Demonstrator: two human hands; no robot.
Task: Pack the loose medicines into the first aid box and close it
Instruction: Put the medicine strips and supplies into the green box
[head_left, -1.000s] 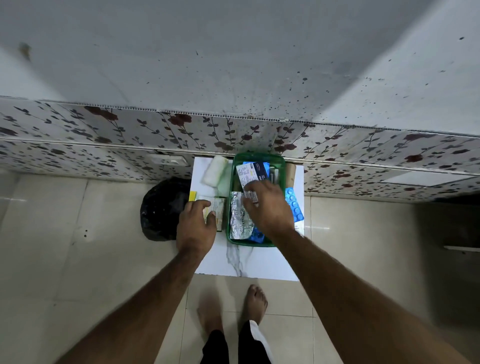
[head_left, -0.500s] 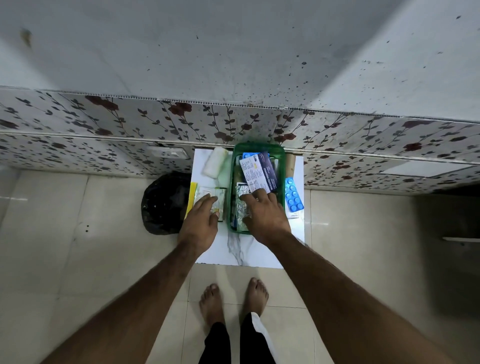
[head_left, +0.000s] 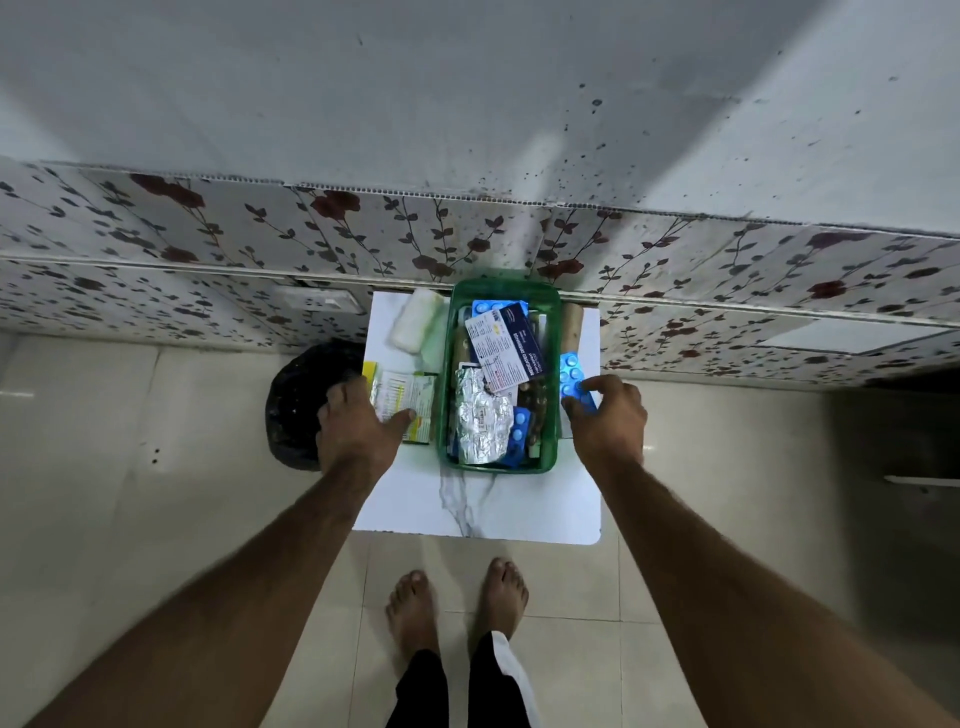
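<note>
A green first aid box (head_left: 551, 452) stands open on a small white marble-pattern table (head_left: 519, 509). Inside lie a silver foil strip (head_left: 480, 421), a white and dark blue medicine packet (head_left: 501, 348) and blue blister strips. Left of the box, my left hand (head_left: 353, 431) rests with spread fingers on a yellow-green medicine strip (head_left: 402, 389). Right of the box, my right hand (head_left: 608, 421) has its fingertips on a blue blister strip (head_left: 571, 376) that lies on the table. A white gauze roll (head_left: 418, 327) and a brown roll (head_left: 571, 325) lie at the table's far edge.
A black bag (head_left: 296, 405) sits on the tiled floor left of the table. A flower-patterned wall panel (head_left: 208, 234) with a white socket (head_left: 322, 300) runs right behind the table. My bare feet (head_left: 457, 603) stand on the floor at the table's near edge.
My right hand has left the inside of the box and moved right onto the blue blister strip. The white and blue packet now lies in the box. My left hand stays on the yellow-green strip.
</note>
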